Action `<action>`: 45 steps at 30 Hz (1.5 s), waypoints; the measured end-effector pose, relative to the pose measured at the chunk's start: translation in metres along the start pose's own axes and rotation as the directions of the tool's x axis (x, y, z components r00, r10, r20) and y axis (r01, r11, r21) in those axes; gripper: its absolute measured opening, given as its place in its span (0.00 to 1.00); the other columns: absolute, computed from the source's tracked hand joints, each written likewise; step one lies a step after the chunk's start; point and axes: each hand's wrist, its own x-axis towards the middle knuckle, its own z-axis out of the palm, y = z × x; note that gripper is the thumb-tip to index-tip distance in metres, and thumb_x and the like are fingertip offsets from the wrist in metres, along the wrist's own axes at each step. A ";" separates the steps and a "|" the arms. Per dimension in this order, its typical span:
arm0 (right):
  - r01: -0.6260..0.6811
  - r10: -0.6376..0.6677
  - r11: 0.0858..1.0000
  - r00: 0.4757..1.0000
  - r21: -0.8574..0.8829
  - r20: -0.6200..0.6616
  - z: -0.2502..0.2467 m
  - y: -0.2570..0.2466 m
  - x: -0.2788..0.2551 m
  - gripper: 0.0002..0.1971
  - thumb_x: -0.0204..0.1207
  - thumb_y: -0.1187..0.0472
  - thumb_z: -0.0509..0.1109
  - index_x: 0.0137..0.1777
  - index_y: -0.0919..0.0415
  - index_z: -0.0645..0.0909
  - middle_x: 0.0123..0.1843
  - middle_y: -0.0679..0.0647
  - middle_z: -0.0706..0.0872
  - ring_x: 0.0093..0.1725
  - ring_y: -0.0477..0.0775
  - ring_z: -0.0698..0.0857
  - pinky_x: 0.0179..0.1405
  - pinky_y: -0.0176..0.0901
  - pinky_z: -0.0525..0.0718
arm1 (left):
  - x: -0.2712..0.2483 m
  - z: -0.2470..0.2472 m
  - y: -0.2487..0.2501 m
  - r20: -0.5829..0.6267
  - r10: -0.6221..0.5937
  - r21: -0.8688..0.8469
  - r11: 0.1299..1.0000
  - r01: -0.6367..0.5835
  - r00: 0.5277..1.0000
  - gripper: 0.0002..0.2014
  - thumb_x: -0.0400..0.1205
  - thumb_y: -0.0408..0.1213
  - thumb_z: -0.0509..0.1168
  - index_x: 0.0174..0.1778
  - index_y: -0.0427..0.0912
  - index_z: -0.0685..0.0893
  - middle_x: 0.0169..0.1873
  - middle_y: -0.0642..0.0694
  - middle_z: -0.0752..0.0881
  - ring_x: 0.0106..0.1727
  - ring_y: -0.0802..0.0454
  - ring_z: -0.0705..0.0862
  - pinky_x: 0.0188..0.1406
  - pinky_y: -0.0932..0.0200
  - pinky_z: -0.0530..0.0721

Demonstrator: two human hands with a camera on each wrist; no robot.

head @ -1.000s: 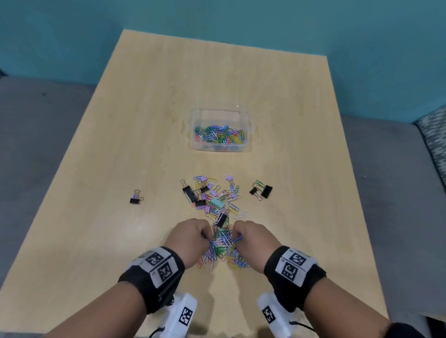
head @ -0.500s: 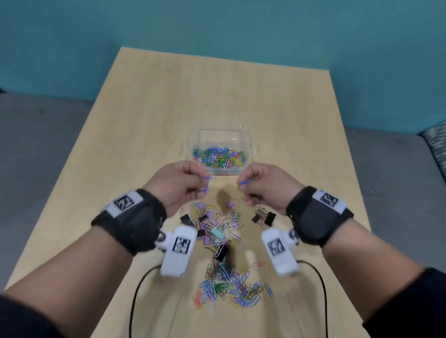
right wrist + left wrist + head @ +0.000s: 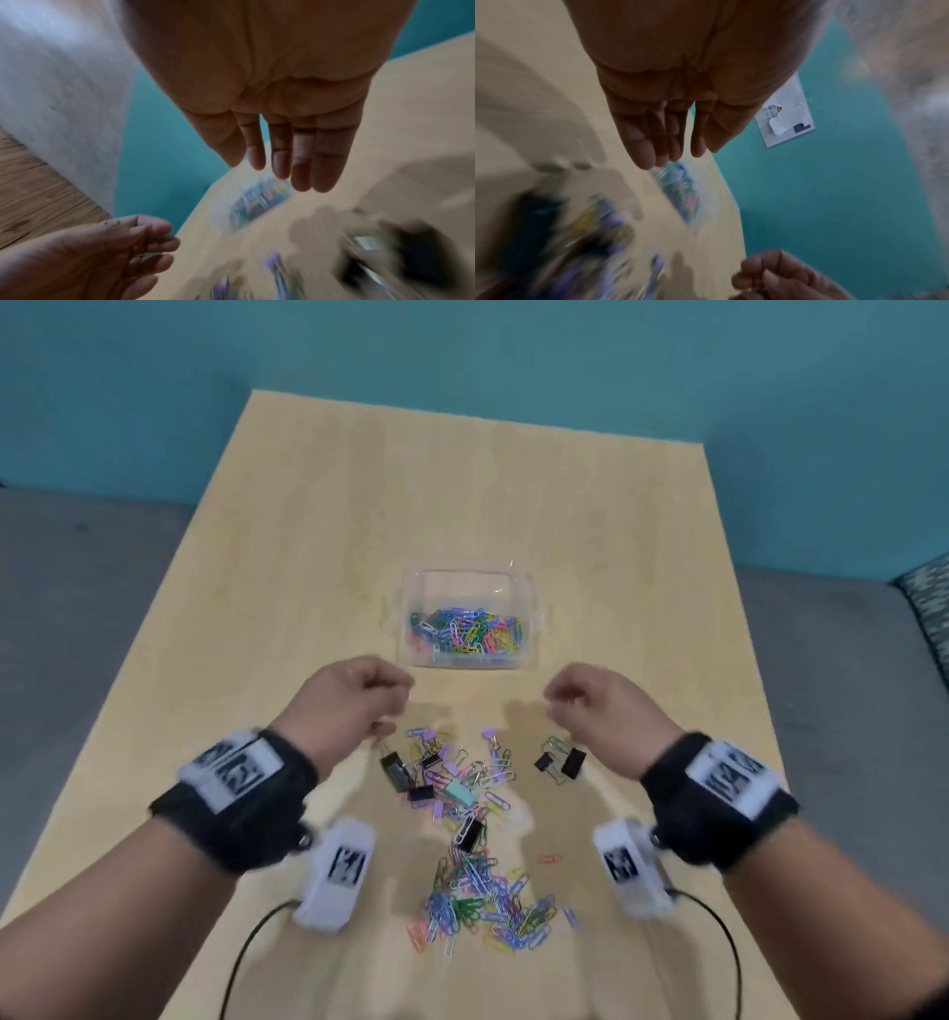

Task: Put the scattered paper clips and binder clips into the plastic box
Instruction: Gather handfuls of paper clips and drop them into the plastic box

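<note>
The clear plastic box [image 3: 462,580] stands mid-table with several coloured paper clips [image 3: 467,634] inside. My left hand [image 3: 393,706] hovers just before its near left corner and my right hand [image 3: 557,706] before its near right corner. Both have loosely curled fingers. In the wrist views the left hand [image 3: 670,146] and right hand [image 3: 282,162] show bare palms and relaxed fingers holding nothing. Below the hands lies a mixed heap of binder clips and paper clips [image 3: 447,778]. Two black binder clips [image 3: 560,762] sit to its right. A pile of paper clips [image 3: 482,901] lies nearer me.
The wooden table [image 3: 462,480] ends at a teal wall behind, with grey floor on both sides. A lone red paper clip [image 3: 549,858] lies right of the piles. Black cables [image 3: 241,947] trail from the wrist cameras over the near table edge.
A second ago both hands gripped a bunch of paper clips at the near pile. They rose toward the box holding clips, and now they have spread apart with nothing in them.
</note>
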 end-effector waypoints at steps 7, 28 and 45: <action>-0.159 0.145 0.987 0.823 -0.022 0.550 0.060 0.060 -0.128 0.08 0.73 0.64 0.68 0.35 0.53 0.78 0.24 0.35 0.79 0.25 0.35 0.74 0.31 0.31 0.72 | -0.122 0.024 -0.109 0.442 -0.327 0.161 0.945 0.285 0.835 0.04 0.67 0.33 0.66 0.32 0.46 0.84 0.34 0.46 0.83 0.34 0.53 0.78 0.33 0.60 0.76; 0.047 0.001 0.857 0.996 -0.513 0.093 0.151 0.032 -0.140 0.39 0.82 0.46 0.57 0.83 0.53 0.37 0.86 0.54 0.37 0.83 0.60 0.34 0.82 0.58 0.41 | -0.114 0.083 -0.149 0.205 0.283 0.910 0.299 -0.289 0.937 0.44 0.71 0.60 0.69 0.80 0.45 0.61 0.80 0.40 0.63 0.80 0.37 0.60 0.73 0.40 0.70; 0.157 -0.159 0.758 0.986 -0.633 0.055 0.149 0.025 -0.139 0.24 0.52 0.71 0.69 0.52 0.58 0.78 0.50 0.57 0.80 0.46 0.62 0.78 0.35 0.51 0.80 | -0.123 0.090 -0.142 0.303 0.338 0.893 0.227 -0.390 0.891 0.29 0.64 0.32 0.71 0.62 0.49 0.78 0.57 0.45 0.80 0.49 0.40 0.77 0.37 0.49 0.82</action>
